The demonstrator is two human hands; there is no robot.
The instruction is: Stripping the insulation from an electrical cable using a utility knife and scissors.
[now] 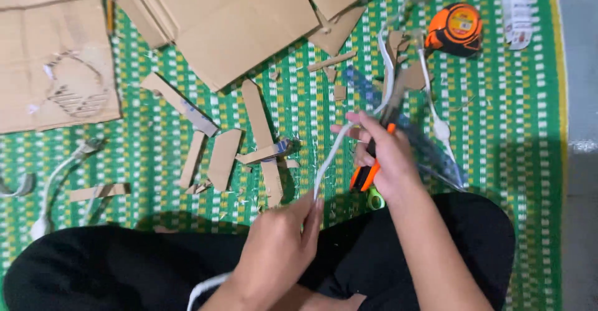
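Observation:
My right hand (385, 158) grips an orange and black utility knife (369, 172), its blade end pointing up and away from me. The same hand's fingers also touch a white cable (333, 152). My left hand (281, 242) pinches that cable lower down, near my lap. The cable runs up past the right hand toward the top of the mat. I sit cross-legged in black trousers (124, 267) on a green patterned mat (536, 118).
Cardboard sheets (230, 18) lie at the top, and cut cardboard strips (258, 114) are scattered mid-mat. An orange tape measure (458, 29) sits top right beside a small white packet (517, 12). A clear blue ruler (430, 155) lies under my right hand. Another white cable (50, 186) lies left.

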